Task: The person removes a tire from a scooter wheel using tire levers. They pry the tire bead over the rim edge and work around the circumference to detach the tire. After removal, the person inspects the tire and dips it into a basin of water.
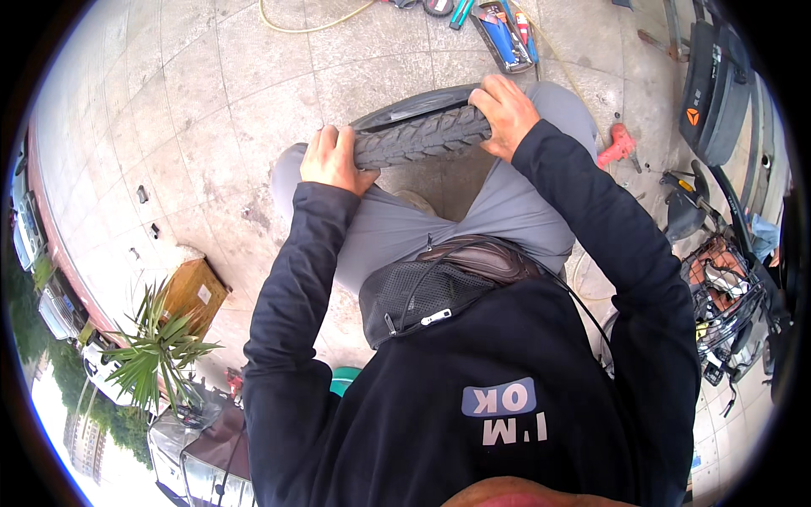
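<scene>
A black knobby bicycle tire (418,138) is held crosswise between my grey-trousered knees, with a smoother dark curved section (405,108) showing behind the tread. My left hand (336,158) grips its left part, fingers curled over the top and thumb on the near side. On the right part, my right hand (505,114) has its fingers wrapped over the tread. The lower part of the tire is hard to make out in the shadow between my legs.
A tool tray (503,38), yellowish hose (317,25) and red power tool (618,145) lie on the tiled floor (194,101). A wooden planter box (193,296) with a spiky plant stands at left. Bicycle parts (726,287) and a dark vehicle part (714,93) line the right.
</scene>
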Demonstrator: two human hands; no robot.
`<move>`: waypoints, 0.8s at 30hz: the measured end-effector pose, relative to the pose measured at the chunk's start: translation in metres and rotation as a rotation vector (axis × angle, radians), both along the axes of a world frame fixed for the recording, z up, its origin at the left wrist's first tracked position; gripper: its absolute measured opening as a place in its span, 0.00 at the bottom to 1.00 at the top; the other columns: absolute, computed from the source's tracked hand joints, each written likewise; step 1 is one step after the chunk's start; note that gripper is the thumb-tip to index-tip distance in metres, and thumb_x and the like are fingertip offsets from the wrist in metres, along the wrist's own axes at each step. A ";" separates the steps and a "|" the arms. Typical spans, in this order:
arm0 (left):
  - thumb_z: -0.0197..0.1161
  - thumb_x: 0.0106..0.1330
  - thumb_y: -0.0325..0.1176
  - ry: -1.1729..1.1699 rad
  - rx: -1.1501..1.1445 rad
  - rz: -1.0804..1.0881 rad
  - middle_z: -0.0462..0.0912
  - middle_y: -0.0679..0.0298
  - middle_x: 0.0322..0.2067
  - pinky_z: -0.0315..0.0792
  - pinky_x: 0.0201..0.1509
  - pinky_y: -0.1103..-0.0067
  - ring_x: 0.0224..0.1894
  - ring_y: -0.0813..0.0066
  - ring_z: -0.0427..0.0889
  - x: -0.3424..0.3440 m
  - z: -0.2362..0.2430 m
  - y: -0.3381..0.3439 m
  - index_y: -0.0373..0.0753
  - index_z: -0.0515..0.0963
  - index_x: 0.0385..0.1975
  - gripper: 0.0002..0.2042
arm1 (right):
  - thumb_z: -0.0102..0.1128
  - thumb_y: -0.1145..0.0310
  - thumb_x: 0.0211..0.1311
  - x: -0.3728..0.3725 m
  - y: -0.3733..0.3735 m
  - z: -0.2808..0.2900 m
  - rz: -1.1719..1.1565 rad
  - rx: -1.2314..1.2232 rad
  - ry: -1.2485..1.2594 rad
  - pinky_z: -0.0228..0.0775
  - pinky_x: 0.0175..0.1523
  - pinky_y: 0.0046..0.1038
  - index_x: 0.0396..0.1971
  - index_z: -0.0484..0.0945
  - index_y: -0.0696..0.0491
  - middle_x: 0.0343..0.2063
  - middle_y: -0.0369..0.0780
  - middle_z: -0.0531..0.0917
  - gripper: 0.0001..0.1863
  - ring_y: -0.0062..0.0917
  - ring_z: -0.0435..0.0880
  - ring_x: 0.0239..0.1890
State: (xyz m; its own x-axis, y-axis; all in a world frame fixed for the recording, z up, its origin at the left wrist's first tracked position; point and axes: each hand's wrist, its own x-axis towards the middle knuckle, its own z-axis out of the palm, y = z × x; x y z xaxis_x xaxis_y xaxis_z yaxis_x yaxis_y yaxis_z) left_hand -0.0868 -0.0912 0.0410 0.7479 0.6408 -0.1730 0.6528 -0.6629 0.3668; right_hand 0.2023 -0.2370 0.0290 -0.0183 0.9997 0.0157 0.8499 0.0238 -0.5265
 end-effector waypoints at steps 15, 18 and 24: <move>0.78 0.52 0.51 -0.571 -0.599 0.497 0.72 0.39 0.58 0.69 0.64 0.63 0.62 0.48 0.73 0.098 -0.029 -0.002 0.28 0.69 0.60 0.42 | 0.68 0.33 0.52 0.021 0.038 -0.026 -0.541 -0.326 0.323 0.69 0.66 0.37 0.64 0.64 0.63 0.53 0.54 0.81 0.53 0.45 0.80 0.59; 0.79 0.48 0.54 -0.425 -0.381 0.191 0.71 0.42 0.61 0.68 0.65 0.60 0.64 0.48 0.71 0.113 -0.012 -0.057 0.33 0.65 0.65 0.47 | 0.61 0.36 0.60 0.002 -0.004 -0.022 -0.500 -0.276 0.226 0.69 0.64 0.37 0.63 0.67 0.61 0.53 0.56 0.81 0.46 0.45 0.80 0.58; 0.79 0.38 0.37 -0.031 0.234 -0.172 0.78 0.61 0.47 0.72 0.55 0.64 0.51 0.59 0.78 0.075 0.001 -0.062 0.46 0.75 0.52 0.35 | 0.71 0.68 0.51 0.005 -0.031 0.032 -0.232 -0.003 -0.024 0.67 0.65 0.36 0.65 0.68 0.50 0.60 0.45 0.72 0.38 0.39 0.74 0.62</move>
